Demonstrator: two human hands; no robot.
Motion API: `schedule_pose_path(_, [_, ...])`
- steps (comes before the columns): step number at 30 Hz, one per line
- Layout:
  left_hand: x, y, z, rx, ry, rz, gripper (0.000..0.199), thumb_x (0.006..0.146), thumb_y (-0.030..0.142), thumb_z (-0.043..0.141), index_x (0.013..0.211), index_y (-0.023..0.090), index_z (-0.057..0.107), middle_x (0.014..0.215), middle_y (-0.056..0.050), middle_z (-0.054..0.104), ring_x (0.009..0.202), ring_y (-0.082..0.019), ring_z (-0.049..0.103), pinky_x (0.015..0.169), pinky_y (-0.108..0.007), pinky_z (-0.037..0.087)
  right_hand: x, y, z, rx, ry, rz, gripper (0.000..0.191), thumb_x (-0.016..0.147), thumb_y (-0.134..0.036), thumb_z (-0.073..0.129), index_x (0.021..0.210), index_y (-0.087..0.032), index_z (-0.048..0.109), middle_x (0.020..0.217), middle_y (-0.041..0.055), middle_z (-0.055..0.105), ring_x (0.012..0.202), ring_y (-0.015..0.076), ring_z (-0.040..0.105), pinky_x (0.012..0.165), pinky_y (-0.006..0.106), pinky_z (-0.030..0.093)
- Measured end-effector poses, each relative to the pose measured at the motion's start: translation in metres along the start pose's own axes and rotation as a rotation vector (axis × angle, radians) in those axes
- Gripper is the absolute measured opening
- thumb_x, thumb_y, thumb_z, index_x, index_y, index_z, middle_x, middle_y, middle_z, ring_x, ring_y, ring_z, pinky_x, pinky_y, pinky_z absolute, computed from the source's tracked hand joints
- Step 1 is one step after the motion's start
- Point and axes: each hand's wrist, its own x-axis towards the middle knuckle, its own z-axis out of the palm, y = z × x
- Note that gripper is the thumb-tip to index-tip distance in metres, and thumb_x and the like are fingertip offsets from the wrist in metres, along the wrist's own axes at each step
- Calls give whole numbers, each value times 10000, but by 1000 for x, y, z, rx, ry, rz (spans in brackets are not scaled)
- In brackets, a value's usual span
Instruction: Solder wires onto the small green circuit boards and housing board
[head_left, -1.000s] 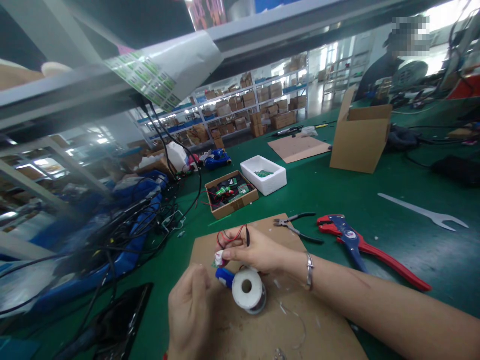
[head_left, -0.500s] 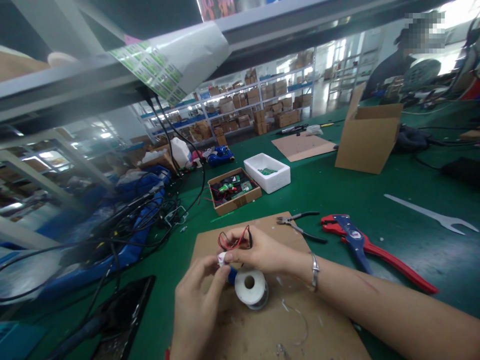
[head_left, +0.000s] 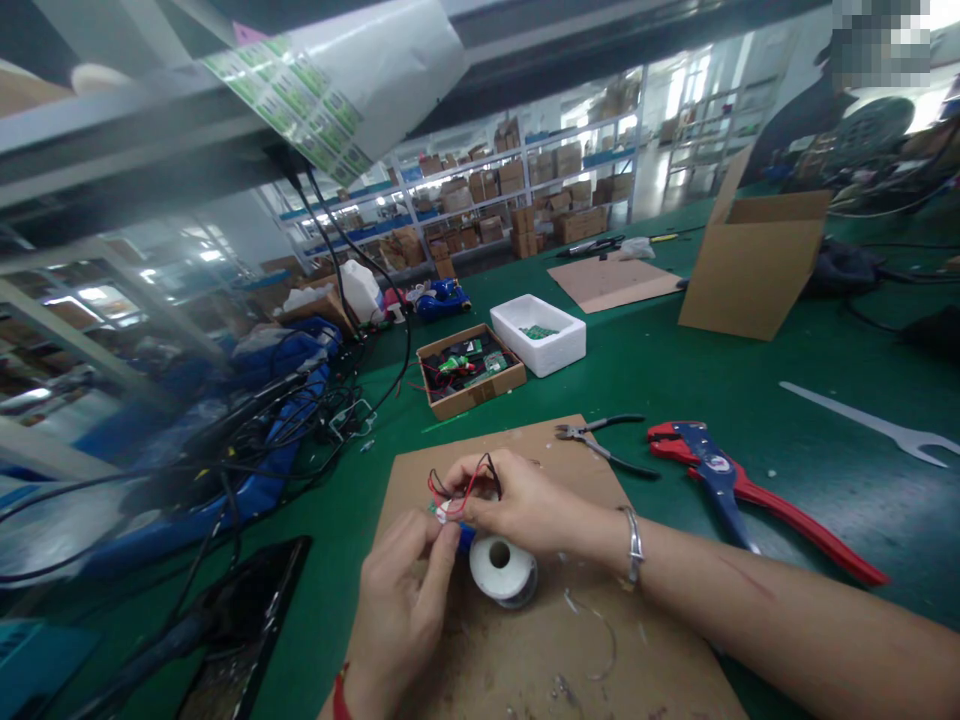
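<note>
Over the cardboard sheet (head_left: 517, 665), both my hands meet at a small white piece (head_left: 448, 510) with a bit of green at its edge; its exact kind is too small to tell. My left hand (head_left: 405, 575) is closed, thumb and forefinger pinching the piece from the near left. My right hand (head_left: 521, 505) pinches it from the right, with thin red and black wires (head_left: 471, 488) looping up by its fingers. Just below the fingertips stands a white wire spool (head_left: 495, 582). A blue thing (head_left: 466, 540) shows partly between the spool and my left hand.
Diagonal cutters (head_left: 600, 445) lie at the sheet's far right corner, beside a red and blue wire stripper (head_left: 720, 465) and a flat wrench (head_left: 862, 420). Farther back stand a carton tray of electronics (head_left: 480, 395), a white foam box (head_left: 559, 350) and a cardboard box (head_left: 754, 270). Cables crowd the left.
The camera view has shifted slightly. My left fingertips have moved a little on the white piece, and the piece has turned, with a green edge now showing. The wires have shifted.
</note>
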Motion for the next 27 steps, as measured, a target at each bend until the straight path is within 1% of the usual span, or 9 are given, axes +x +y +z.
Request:
schedule_pose_path(4, [-1,-4,-1,57,54,-3,281,924,220,461,644,199,480,598,37,477,543,-98,467,541,-228,354,-1,-3,4,-41,72,-13,143,719,-193,708,741,-165,569,708,-27,571,664,109,508,626,238,412])
schedule_pose_path(8, [-1,-10,-11,150,138,-28,343,938,235,427,598,210,384,547,60,352,478,-93,370,503,-240,296,4,-11,-5,48,162,-2,157,768,-201,652,761,-187,496,683,-34,581,602,94,512,576,224,423])
schedule_pose_path(14, [9,-27,-27,292,92,-50,383,925,297,448,559,211,379,531,57,327,463,-108,356,500,-260,288,10,-24,-35,61,220,38,97,821,-194,562,806,-188,466,623,-57,506,437,45,306,416,189,258])
schedule_pose_path(16, [12,-33,-27,328,55,-56,256,907,289,468,664,212,497,621,31,466,561,-133,475,557,-263,350,9,-29,-42,31,243,44,52,821,-163,535,834,-181,488,629,-57,479,447,48,298,425,198,246])
schedule_pose_path(18, [14,-36,-24,347,38,-43,148,897,247,442,946,206,576,920,-45,591,854,-195,578,740,-303,425,8,-34,-47,-8,268,48,63,820,-143,513,870,-180,502,637,-56,469,470,57,331,455,209,280])
schedule_pose_path(20, [14,-38,-21,356,43,-25,210,887,251,447,1048,198,571,1175,-109,538,1098,-255,518,895,-384,401,6,-37,-50,-49,270,50,93,825,-138,508,910,-179,502,644,-50,496,513,73,401,504,222,332])
schedule_pose_path(21, [13,-38,-20,358,47,-20,173,882,282,475,971,199,599,1197,-115,534,1120,-273,505,909,-409,390,6,-38,-52,-70,255,52,102,829,-136,511,923,-176,503,648,-42,522,548,85,448,536,230,357])
schedule_pose_path(24, [10,-37,-17,341,47,-12,207,856,363,561,724,212,613,1014,-80,637,970,-268,566,818,-412,395,5,-40,-56,-140,185,64,70,828,-122,539,881,-166,527,670,-7,602,657,117,549,616,251,396])
schedule_pose_path(27, [10,-35,-14,280,42,-23,183,902,297,478,918,237,650,1034,-74,647,1001,-263,556,845,-434,390,5,-43,-61,-209,132,71,54,819,-138,576,789,-167,543,650,-3,610,620,114,542,594,253,390])
